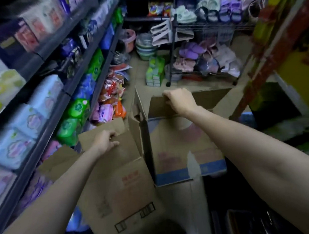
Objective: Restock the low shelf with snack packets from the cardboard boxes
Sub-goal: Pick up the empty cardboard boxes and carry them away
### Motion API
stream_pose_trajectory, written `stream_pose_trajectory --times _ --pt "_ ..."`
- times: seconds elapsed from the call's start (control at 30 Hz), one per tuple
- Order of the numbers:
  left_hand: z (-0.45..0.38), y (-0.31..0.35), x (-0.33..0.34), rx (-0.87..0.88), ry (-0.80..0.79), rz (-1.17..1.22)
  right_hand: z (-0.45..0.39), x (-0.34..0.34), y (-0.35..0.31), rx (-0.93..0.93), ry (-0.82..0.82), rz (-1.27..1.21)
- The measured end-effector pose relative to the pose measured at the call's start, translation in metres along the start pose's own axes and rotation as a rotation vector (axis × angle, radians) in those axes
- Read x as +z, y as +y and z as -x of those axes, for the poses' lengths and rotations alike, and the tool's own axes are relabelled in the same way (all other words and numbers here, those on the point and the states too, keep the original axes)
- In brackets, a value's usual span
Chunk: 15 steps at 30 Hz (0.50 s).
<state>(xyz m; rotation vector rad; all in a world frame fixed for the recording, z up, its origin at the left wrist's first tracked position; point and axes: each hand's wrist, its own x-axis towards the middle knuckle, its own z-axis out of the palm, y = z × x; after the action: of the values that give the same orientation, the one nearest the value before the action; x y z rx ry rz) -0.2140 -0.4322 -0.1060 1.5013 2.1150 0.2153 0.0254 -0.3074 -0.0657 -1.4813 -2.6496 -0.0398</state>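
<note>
Shelving (46, 122) is running down the left, its lowest tier holding orange and pink snack packets (112, 99) near the far end, beside the boxes. The left hand (104, 141) is pinching the raised flap of the nearer cardboard box (118, 183), likely folding it back to reach inside. The right hand (180, 99) is curling its fingers over the top edge of the blue-banded box (185, 151), probably steadying or tipping it. Flaps and walls are hiding both boxes' contents, so whether packets are lying inside cannot be told; the dim, blurred foreground is giving away little.
</note>
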Motion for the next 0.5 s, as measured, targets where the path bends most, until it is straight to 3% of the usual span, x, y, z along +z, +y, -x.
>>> stream_pose_trajectory --times 0.3,0.5 --pt "-0.216 0.089 -0.05 0.094 0.088 -0.008 -0.219 0.045 0.113 -0.107 -0.14 0.093" --pt "-0.359 0.143 -0.066 0.137 -0.036 0.063 -0.332 0.052 0.182 -0.108 -0.223 0.15"
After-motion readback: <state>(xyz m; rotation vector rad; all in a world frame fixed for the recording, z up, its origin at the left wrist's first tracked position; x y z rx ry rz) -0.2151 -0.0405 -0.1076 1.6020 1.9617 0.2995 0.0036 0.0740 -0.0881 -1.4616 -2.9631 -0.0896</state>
